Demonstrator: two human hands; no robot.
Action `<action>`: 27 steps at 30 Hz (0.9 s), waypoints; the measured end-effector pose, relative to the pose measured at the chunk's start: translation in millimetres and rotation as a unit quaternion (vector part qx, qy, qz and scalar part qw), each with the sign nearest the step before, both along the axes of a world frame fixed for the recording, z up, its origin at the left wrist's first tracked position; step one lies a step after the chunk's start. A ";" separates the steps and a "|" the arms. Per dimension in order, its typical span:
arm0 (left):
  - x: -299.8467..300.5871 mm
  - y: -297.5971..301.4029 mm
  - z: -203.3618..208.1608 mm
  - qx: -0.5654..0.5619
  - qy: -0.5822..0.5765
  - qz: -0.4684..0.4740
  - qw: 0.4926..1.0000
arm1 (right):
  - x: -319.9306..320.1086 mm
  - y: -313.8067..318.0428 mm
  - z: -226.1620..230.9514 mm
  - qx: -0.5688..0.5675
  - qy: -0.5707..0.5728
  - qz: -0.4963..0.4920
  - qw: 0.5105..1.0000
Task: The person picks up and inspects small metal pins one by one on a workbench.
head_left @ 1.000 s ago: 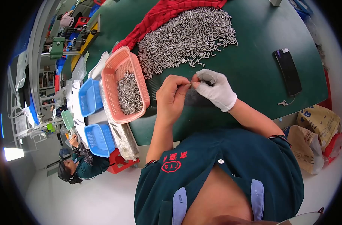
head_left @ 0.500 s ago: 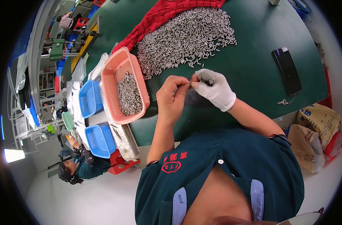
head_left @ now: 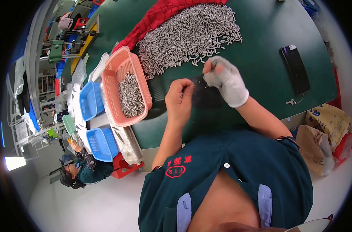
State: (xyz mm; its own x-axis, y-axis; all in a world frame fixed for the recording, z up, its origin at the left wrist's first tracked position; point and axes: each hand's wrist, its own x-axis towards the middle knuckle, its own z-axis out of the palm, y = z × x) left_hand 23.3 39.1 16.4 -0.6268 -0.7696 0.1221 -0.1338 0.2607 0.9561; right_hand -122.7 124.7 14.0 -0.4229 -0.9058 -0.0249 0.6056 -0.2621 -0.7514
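My bare left hand [head_left: 179, 99] is held over the green table, thumb and forefinger pinched together; whatever is between the tips is too small to make out. To its right, my right hand [head_left: 228, 83] wears a white glove with bare fingertips. Its fingers curl inward, slightly blurred, and what they hold, if anything, cannot be made out. A gap separates the two hands. Beyond them spreads a big heap of short silvery metal cylinders [head_left: 191, 34]. Left of my left hand stands a pink perforated basket [head_left: 147, 87], with more metal cylinders [head_left: 131, 96] inside.
A red checked cloth [head_left: 145, 23] lies along the heap's far side. Two blue baskets [head_left: 91, 101] stand further left. On the right lie a black phone [head_left: 295, 69] and a small key [head_left: 290, 102]. Paper sacks [head_left: 315, 149] stand beside the table. A co-worker [head_left: 83, 170] sits at far left.
The hands, together at the fingertips before, have come apart. My right hand has moved up and right, its fingers curling in; the left has stayed close to its place, still pinched.
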 end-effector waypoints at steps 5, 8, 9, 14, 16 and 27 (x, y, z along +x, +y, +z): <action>-3.9 14.5 -27.8 -0.269 -0.138 0.011 0.953 | -13.4 -5.3 -9.3 -0.095 -0.148 0.001 0.984; -4.5 17.7 -39.5 -0.303 -0.161 0.017 0.939 | -12.2 -6.7 -14.0 -0.073 -0.160 0.001 0.984; -4.3 18.7 -41.8 -0.329 -0.168 0.023 0.929 | -12.0 -6.3 -16.0 -0.069 -0.163 -0.001 0.984; -1.9 18.9 -40.8 -0.318 -0.166 0.014 0.933 | -10.2 -6.3 -18.6 -0.044 -0.161 -0.013 0.986; -0.8 18.8 -39.4 -0.311 -0.161 0.010 0.937 | -10.2 -6.7 -19.6 -0.045 -0.169 -0.013 0.984; -2.1 17.6 -38.3 -0.309 -0.171 -0.007 0.936 | -12.9 -12.4 -26.7 -0.049 -0.200 -0.027 0.978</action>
State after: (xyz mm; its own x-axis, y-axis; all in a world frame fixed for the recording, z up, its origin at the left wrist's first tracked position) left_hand 21.2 56.6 -21.9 -0.7200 -0.6097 0.3316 -0.3967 0.7535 0.5242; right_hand -135.6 112.3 -12.8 -0.4442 -0.8889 -0.1121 0.8295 -0.3608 -0.4264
